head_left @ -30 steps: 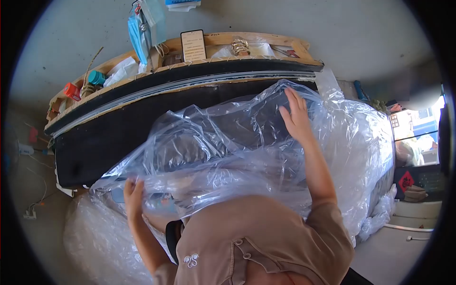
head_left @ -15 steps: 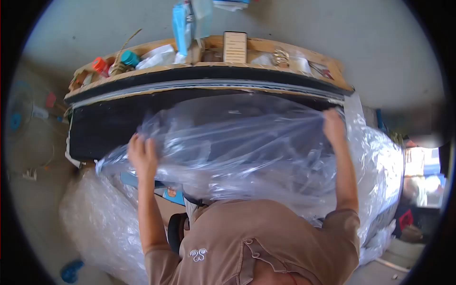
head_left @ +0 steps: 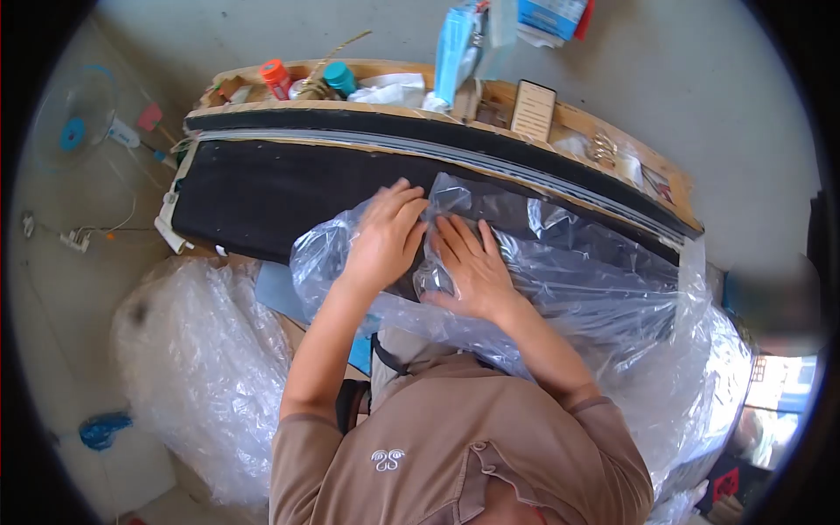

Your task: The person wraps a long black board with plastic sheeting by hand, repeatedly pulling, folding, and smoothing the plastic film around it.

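Head view, far left: fan [head_left: 72, 133] near the wall, faint. Below it, a white plug [head_left: 77, 241] with a cord. Lower down, a blue bag [head_left: 105, 429] lay on the floor. Next, a big crumpled heap of clear plastic [head_left: 201, 376] sat beside the bench, left of the person. Black bench top [head_left: 262, 197] was bare along its left stretch. Behind it ran a wooden tray [head_left: 577, 118]; on its left part stood an orange-capped bottle [head_left: 275, 79], then a teal-capped jar [head_left: 339, 79], then white tissue [head_left: 389, 89].

Left hand [head_left: 382, 241] was palm down on the left part of the clear plastic sheet [head_left: 595, 271], fingers long and slightly bent, close together, tips a bit blurred; could not tell if it pinched any film. Brown shirt [head_left: 394, 420] filled the bottom middle. Blue mask [head_left: 454, 52] hung above the tray. Right hand [head_left: 472, 267] was just beside the left, fingers spread wide, pressed flat on the same sheet, nothing gripped.

Sheet lay bunched and wrinkled over the middle and right of the bench top, spilling off the right end. Right of the mask, a phone [head_left: 534, 109] leaned upright in the tray, screen toward the person. Farther right, a gold coil [head_left: 604, 147] sat in the tray. Far right edge: bright window [head_left: 783, 381], details unclear.
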`<state>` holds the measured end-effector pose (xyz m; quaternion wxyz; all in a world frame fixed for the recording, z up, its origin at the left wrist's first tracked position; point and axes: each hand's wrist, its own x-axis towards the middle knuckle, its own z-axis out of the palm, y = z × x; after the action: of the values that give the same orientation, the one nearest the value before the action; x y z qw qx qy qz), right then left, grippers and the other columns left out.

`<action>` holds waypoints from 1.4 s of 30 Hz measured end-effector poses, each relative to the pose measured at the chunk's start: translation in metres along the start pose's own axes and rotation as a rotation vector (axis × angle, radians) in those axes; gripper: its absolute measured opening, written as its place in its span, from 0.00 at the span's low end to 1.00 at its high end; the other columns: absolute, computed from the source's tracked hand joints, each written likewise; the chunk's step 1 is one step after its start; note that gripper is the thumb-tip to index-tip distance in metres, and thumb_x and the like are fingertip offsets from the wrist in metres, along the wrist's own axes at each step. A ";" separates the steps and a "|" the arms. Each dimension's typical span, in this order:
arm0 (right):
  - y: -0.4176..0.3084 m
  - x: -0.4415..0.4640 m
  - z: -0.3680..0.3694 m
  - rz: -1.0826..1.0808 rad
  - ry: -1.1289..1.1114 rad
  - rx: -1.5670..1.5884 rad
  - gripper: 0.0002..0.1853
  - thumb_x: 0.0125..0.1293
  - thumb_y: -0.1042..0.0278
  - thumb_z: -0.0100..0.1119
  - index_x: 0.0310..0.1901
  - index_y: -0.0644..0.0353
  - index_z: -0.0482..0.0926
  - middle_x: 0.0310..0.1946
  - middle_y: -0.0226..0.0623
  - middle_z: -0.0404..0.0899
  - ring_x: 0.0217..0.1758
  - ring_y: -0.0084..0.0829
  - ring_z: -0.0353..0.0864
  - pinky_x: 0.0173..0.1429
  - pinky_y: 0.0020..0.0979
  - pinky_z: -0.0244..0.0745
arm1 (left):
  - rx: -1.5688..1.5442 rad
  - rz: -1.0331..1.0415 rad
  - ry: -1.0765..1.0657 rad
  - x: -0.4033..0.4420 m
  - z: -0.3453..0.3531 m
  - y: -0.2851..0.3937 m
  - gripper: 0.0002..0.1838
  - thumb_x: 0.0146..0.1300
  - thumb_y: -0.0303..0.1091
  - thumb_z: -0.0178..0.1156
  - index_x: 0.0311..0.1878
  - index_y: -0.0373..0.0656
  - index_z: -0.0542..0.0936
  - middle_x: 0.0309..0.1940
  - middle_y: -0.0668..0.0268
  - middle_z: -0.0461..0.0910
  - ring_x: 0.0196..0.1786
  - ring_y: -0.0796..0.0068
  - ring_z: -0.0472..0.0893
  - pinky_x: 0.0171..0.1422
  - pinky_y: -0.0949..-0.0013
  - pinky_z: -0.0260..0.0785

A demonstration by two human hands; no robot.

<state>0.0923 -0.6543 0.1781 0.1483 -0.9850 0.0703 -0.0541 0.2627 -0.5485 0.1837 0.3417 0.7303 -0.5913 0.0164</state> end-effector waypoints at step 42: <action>-0.072 0.149 0.047 -0.192 0.353 0.112 0.19 0.59 0.69 0.52 0.53 0.60 0.69 0.60 0.47 0.61 0.62 0.44 0.63 0.62 0.50 0.57 | -0.981 -0.762 0.435 -0.016 -0.046 -0.137 0.13 0.65 0.37 0.54 0.31 0.37 0.79 0.21 0.74 0.74 0.24 0.88 0.69 0.28 0.80 0.61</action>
<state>0.2536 -0.5957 0.1674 0.1824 -0.9526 -0.0020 -0.2434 0.3949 -0.5020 0.1466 0.7288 0.6279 -0.1477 -0.2298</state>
